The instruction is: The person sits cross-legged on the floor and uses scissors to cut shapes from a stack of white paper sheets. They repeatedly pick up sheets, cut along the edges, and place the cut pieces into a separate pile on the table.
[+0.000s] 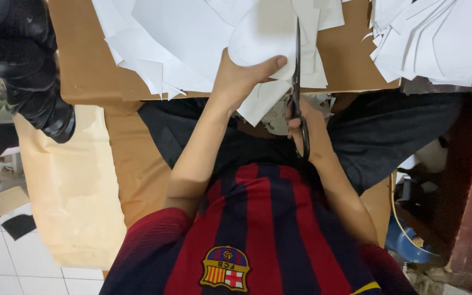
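My left hand [241, 76] pinches a white paper piece [258, 38] with a rounded edge, thumb on top, over the edge of a brown board [83, 65]. My right hand [308, 127] grips the dark handles of a pair of scissors [297, 65]. The blades point away from me and lie along the right side of the held paper. More white paper sheets [181, 38] lie under and around the held piece. My lap, in dark trousers and a red and blue striped shirt, fills the lower middle.
A heap of cut white paper pieces [438, 38] sits at the top right. Small paper scraps [279, 117] lie in my lap. A black object [28, 71] hangs at the upper left. Tan paper [66, 191] covers the floor on the left, beside white tiles [6, 262]. Clutter and a blue item [405, 246] lie at the right.
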